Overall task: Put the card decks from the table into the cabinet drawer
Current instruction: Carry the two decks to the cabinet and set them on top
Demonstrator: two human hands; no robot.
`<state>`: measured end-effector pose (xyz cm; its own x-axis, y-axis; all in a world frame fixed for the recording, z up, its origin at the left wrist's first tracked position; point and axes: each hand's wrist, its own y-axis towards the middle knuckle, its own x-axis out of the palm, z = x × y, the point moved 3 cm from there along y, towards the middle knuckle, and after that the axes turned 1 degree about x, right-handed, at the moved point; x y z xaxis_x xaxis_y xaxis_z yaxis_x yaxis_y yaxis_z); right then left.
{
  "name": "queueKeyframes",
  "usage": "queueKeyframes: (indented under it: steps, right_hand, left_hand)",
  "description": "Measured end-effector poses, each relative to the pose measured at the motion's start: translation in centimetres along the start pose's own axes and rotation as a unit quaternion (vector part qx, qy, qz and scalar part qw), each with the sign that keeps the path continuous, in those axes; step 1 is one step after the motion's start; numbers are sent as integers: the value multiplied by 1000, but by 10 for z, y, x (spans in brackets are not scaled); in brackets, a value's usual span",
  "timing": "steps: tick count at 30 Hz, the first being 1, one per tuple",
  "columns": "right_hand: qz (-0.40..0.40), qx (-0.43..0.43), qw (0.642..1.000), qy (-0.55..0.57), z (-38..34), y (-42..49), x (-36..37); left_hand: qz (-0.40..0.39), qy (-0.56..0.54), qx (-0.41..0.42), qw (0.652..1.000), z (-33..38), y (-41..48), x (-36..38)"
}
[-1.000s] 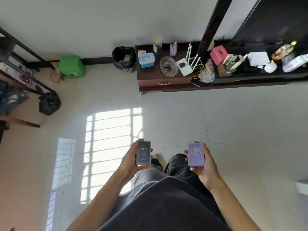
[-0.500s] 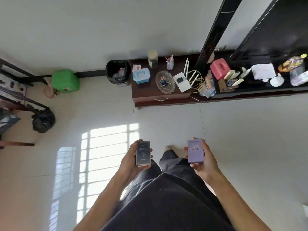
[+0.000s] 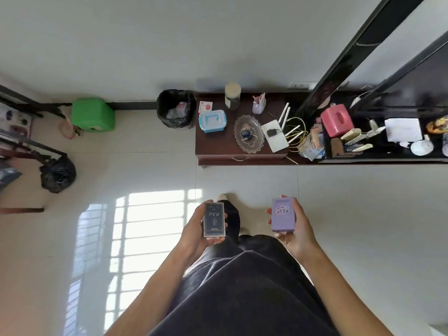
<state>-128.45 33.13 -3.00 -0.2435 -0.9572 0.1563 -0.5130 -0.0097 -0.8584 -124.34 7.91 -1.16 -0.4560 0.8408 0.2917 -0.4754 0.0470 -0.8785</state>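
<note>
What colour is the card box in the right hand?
Light purple, with small card pictures on top. The purple card deck shows best in the head view.

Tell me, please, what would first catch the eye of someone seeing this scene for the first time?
Two card decks held out low in the middle: a dark deck in the left hand and a purple deck in the right hand. Ahead, against the wall, stands a cluttered brown cabinet with its drawer closed. To its left sit a black bin and a bright green stool.
</note>
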Motion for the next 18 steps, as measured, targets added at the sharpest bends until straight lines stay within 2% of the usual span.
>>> queueKeyframes:
  steps: [10,18]
  right_hand:
    - [1,31,999,20,-61,65,43]
    - [-14,40,999,-20,-85,189,42]
  left_hand:
    - [-22,-41,-11,999,73,76,29]
    - [27,-87,27,995,59,183,40]
